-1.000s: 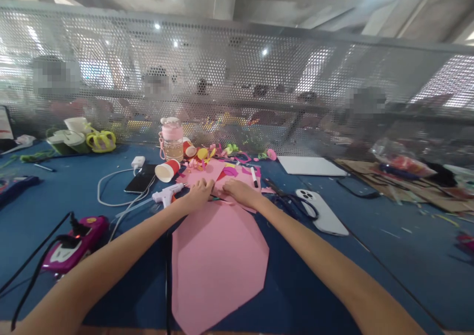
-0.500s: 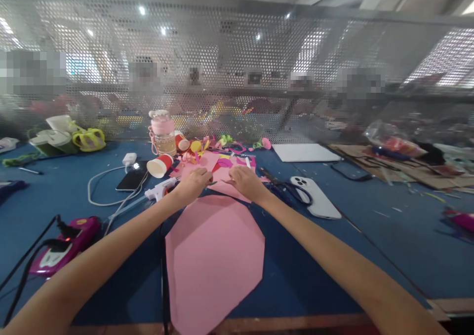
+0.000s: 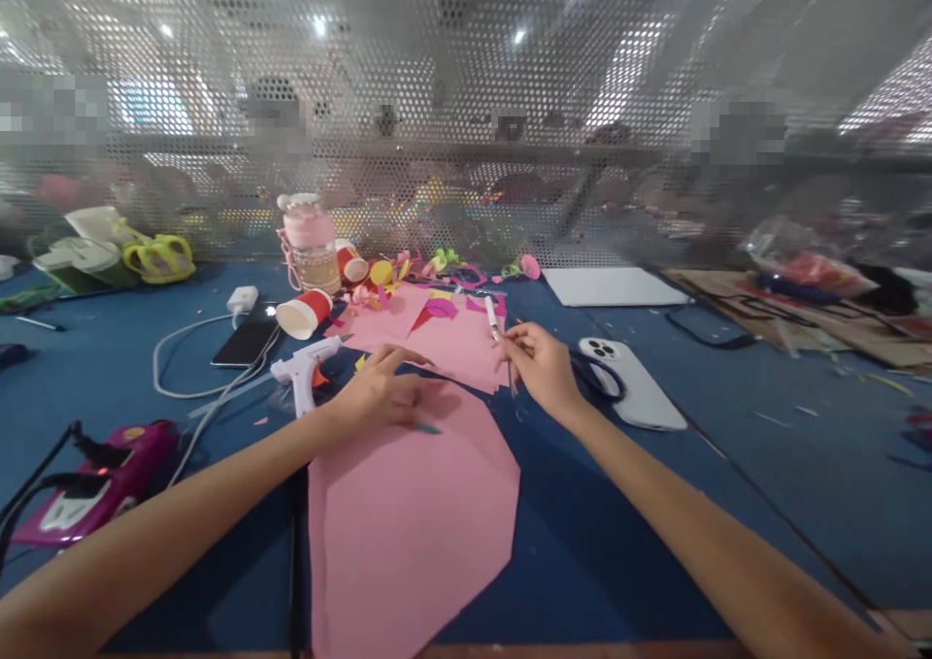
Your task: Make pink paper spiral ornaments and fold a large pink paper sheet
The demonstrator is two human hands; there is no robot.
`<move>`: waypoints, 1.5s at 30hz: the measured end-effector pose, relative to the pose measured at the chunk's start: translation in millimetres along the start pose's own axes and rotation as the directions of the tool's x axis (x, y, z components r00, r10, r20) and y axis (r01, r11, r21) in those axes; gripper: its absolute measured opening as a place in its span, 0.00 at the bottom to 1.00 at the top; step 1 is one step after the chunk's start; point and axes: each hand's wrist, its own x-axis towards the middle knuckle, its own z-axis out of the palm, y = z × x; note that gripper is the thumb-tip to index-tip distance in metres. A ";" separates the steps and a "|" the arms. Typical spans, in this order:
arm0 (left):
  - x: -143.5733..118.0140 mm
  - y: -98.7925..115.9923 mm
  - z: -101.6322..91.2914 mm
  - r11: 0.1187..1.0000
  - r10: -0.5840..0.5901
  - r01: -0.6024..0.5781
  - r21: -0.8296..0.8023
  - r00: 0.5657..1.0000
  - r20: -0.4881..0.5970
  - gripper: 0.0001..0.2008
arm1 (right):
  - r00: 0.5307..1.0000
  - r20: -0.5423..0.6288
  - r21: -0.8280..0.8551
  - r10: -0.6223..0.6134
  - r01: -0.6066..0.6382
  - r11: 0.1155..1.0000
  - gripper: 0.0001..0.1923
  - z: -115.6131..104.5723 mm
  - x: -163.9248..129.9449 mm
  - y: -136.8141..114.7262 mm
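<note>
A large pink paper sheet (image 3: 415,533) with cut corners lies in front of me. My left hand (image 3: 382,387) rests over its upper left part, fingers apart; a small green tip shows at the thumb side, too small to identify. My right hand (image 3: 539,363) is closed in a pinch beyond the sheet's upper right edge. Its fingertips meet the near end of a slim white pen (image 3: 490,312), which lies over pink paper scraps (image 3: 455,344). Dark-handled scissors (image 3: 598,378) lie beside my right hand, partly hidden by it.
Left of the sheet are a white glue gun (image 3: 300,368), a red paper cup (image 3: 306,313), a black phone (image 3: 246,339) and a magenta power strip (image 3: 102,489). A pink-topped bottle (image 3: 311,247) stands behind. A white phone (image 3: 637,387) lies at right, before a perforated screen (image 3: 451,183).
My hands, earlier close together at the sheet's top edge, have parted. The left has come back over the sheet; the right has moved rightward to the white pen. The view has shifted slightly.
</note>
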 end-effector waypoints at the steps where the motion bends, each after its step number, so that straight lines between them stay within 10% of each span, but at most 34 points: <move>1: -0.8 -0.3 0.4 1.000 -0.026 0.026 -0.014 1.000 -0.016 0.12 | 1.000 0.004 0.021 0.010 -0.010 1.000 0.18 1.1 -0.7 -0.6; 20: -0.1 -4.5 8.3 0.976 -0.198 0.196 0.099 0.980 0.008 0.27 | 0.941 0.313 0.189 0.125 -0.191 0.963 0.18 9.5 -13.4 -1.3; 29: 6.9 -5.7 14.0 0.978 -0.189 0.185 -0.098 0.982 -0.031 0.12 | 0.976 0.204 0.210 0.081 -0.124 0.970 0.18 12.6 -19.8 -22.0; 35: 13.1 -2.0 16.5 0.900 -0.379 0.371 -0.229 0.925 0.011 0.31 | 0.974 0.221 0.272 0.040 -0.101 0.957 0.18 17.5 -24.4 -31.6; 45: 9.5 -3.1 5.2 0.773 -0.424 0.430 -0.467 0.897 0.125 0.07 | 0.945 0.303 0.112 -0.121 0.091 0.990 0.14 2.8 -17.6 -21.1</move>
